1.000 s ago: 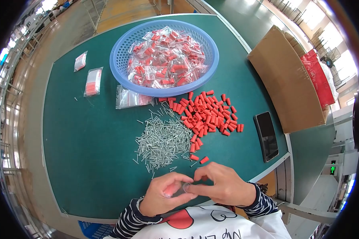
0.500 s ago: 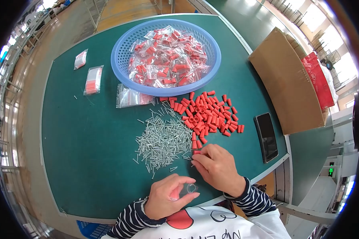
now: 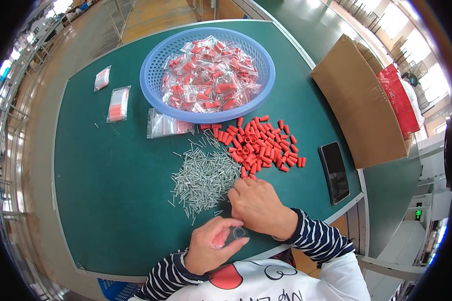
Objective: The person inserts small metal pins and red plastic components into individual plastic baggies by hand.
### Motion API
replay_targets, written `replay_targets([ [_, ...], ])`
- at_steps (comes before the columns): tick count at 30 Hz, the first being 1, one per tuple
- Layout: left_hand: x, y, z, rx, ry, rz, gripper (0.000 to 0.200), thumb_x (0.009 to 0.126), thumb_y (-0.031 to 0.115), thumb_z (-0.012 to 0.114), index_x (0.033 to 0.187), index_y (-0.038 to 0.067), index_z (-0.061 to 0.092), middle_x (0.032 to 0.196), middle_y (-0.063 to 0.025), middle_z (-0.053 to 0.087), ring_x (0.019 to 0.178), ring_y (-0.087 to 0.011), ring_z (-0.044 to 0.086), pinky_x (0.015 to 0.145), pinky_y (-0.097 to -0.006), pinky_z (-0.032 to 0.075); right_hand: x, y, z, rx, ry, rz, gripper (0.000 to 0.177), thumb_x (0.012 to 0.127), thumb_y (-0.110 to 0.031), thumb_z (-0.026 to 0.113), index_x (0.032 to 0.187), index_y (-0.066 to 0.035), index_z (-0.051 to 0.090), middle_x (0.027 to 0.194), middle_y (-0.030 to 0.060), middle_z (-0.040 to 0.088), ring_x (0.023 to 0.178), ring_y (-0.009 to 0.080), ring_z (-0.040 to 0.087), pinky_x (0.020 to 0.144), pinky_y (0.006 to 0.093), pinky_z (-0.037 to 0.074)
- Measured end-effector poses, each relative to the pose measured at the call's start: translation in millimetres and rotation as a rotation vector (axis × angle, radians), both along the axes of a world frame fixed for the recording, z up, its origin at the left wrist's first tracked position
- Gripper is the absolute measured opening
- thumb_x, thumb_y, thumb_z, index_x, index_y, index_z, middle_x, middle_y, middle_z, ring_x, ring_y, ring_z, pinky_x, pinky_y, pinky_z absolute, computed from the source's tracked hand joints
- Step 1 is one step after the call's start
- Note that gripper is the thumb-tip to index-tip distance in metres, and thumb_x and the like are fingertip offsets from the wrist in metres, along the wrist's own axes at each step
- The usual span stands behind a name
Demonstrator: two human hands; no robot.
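My left hand (image 3: 211, 244) is curled around a small clear plastic bag (image 3: 239, 232), whose mouth gapes between thumb and index finger. Something pinkish-red shows within the palm. Close above the bag is my right hand (image 3: 256, 204), back up and fingers curled down; whatever its fingertips hold is hidden. It lies at the right edge of a heap of silver screws (image 3: 203, 175). Red tapered caps (image 3: 266, 143) are heaped just beyond it.
A blue perforated basket (image 3: 150, 95) of filled bags stands at the back. Packs of flat bags (image 3: 118, 104) lie left, with more bags (image 3: 165, 124) beside the basket. A phone (image 3: 334, 173) and cardboard box (image 3: 359, 105) occupy the right side of the green table (image 3: 105, 200).
My right hand has moved left and nearer my left hand, away from the red caps, and its fingers have turned downward out of sight. My left hand stays nearly in place with the bag.
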State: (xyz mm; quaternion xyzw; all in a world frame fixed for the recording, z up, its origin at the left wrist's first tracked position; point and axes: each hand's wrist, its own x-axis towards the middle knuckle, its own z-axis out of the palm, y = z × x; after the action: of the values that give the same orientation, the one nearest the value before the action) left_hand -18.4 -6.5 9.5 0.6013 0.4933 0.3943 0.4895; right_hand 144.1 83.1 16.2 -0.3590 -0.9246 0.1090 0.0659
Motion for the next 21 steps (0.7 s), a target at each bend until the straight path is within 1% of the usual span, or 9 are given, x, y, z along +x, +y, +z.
replay_targets([
  [2,0.6,-1.3,-4.3,-0.015,-0.039,0.039,0.039,0.072,0.001,0.084,0.107,0.0,0.066,0.072,0.0029,0.046,0.06,-0.0046,0.037,0.054,-0.0211,0.031,2.8,0.8,-0.7,-0.016,0.053,-0.003,0.017,0.069,-0.015,0.07,0.079,-0.003,0.064,0.08,0.0113,0.06,0.075,0.0268,0.064,0.063,0.0376,0.049],
  [5,2.6,-1.5,-12.6,-0.037,-0.135,0.105,0.041,0.074,-0.003,0.082,0.111,-0.002,0.064,0.076,0.0044,0.047,0.064,-0.0035,0.037,0.057,-0.019,0.031,16.0,0.2,-9.7,-0.141,0.434,-0.132,0.013,0.072,-0.007,0.072,0.082,-0.004,0.064,0.081,0.0084,0.059,0.064,0.0199,0.059,0.054,0.0308,0.045],
  [8,3.1,-1.9,-13.1,-0.09,-0.197,0.157,0.042,0.075,-0.005,0.08,0.113,-0.003,0.062,0.08,0.0052,0.048,0.067,-0.0027,0.038,0.06,-0.0179,0.031,25.9,-10.6,-3.4,-0.542,0.833,-0.284,0.013,0.077,-0.002,0.074,0.087,-0.003,0.066,0.081,0.0026,0.059,0.061,0.0094,0.054,0.052,0.0231,0.039],
  [9,3.7,-1.2,-12.7,-0.113,-0.209,0.166,0.043,0.076,-0.006,0.08,0.114,-0.003,0.062,0.081,0.0054,0.049,0.067,-0.0024,0.038,0.06,-0.0177,0.031,27.2,-18.0,2.8,-0.709,0.932,-0.351,0.014,0.081,-0.004,0.075,0.092,-0.002,0.068,0.084,0.0003,0.056,0.066,0.0043,0.047,0.055,0.0201,0.036],
  [12,11.6,0.6,-15.5,-0.059,-0.37,0.202,0.042,0.076,-0.005,0.08,0.114,-0.003,0.062,0.082,0.0051,0.051,0.068,-0.0012,0.039,0.06,-0.0175,0.031,24.1,-35.1,-1.5,-0.857,1.153,-0.371,0.01,0.083,-0.003,0.074,0.091,-0.003,0.068,0.088,-0.0002,0.058,0.067,0.003,0.046,0.057,0.0191,0.036],
  [13,13.7,0.9,-15.1,-0.056,-0.364,0.199,0.042,0.076,-0.005,0.08,0.114,-0.003,0.062,0.083,0.005,0.052,0.068,-0.0009,0.039,0.059,-0.0174,0.031,23.2,-40.2,-7.4,-0.915,1.228,-0.355,0.011,0.083,-0.003,0.074,0.093,-0.004,0.069,0.089,-0.0008,0.057,0.069,0.004,0.046,0.059,0.0192,0.036],
  [16,17.5,1.5,-13.8,-0.047,-0.359,0.204,0.042,0.076,-0.004,0.08,0.114,-0.003,0.062,0.083,0.0049,0.052,0.067,-0.0005,0.039,0.059,-0.0173,0.031,21.5,-45.2,-9.1,-0.807,1.191,-0.298,0.014,0.082,-0.004,0.076,0.095,-0.005,0.069,0.089,-0.0015,0.056,0.071,0.0057,0.046,0.06,0.0208,0.036],
  [17,18.6,1.4,-14.1,-0.045,-0.367,0.208,0.042,0.076,-0.004,0.08,0.114,-0.003,0.062,0.082,0.0051,0.052,0.067,-0.0004,0.039,0.058,-0.0173,0.03,22.6,-46.1,-11.7,-0.753,1.154,-0.279,0.017,0.082,-0.004,0.077,0.098,-0.006,0.071,0.089,-0.0014,0.057,0.074,0.0074,0.047,0.061,0.022,0.037],
  [21,19.2,1.8,-14.9,-0.012,-0.322,0.203,0.042,0.076,-0.004,0.081,0.114,-0.003,0.063,0.081,0.0054,0.051,0.067,-0.0005,0.039,0.058,-0.0177,0.03,24.4,-49.1,-9.7,-0.637,1.115,-0.237,0.02,0.081,-0.003,0.076,0.1,-0.005,0.073,0.09,0.0009,0.058,0.075,0.0086,0.049,0.062,0.0231,0.04],
])
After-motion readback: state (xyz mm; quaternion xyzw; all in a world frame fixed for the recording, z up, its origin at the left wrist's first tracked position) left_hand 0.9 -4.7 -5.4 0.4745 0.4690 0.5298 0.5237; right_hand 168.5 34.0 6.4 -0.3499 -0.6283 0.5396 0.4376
